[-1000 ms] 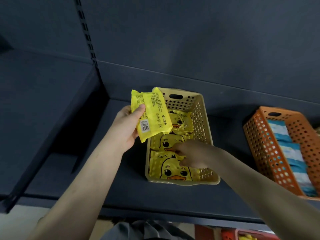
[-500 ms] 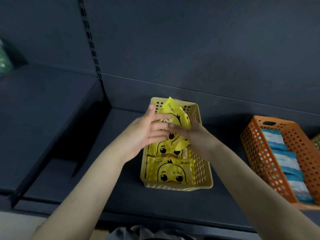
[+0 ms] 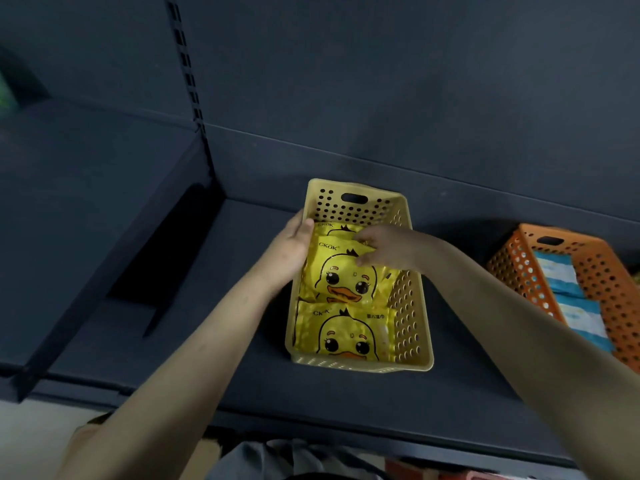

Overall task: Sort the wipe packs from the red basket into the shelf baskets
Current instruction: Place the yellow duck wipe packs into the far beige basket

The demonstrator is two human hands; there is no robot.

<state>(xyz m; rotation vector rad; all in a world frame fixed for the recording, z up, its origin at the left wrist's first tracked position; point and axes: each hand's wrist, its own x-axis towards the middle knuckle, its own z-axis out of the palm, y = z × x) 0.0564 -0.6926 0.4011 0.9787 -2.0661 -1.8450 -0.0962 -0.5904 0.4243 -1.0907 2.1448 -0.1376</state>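
Seating a duck wipe pack [image 3: 343, 275] in the middle of the yellow basket [image 3: 415, 327] on the shelf [image 3: 242, 393].

- Left hand [image 3: 294, 244]: fingers fairly straight, laid along the pack's left edge at the basket's left wall. It presses rather than grips.
- Right hand [image 3: 384, 249]: fingers curled over the pack's far right corner, thumb on its face. This looks like a light pinch.
- The pack lies face up between a front pack [image 3: 343, 334] and a rear pack [image 3: 334, 227], which is mostly covered. Its near edge seems to overlap the front pack.
- Orientation: the duck's crest and the logo point to the shelf's back wall, the beak toward the person. The long axis runs across the basket, wall to wall, slightly skewed, and the right end appears to ride a little high.
- To do it well, I judge: push the right corner down and toward the back, square the pack against the left wall to match the front pack, then let go with both hands together.
- An orange basket [image 3: 609, 271] well to the right holds blue-and-white packs [image 3: 561, 278].
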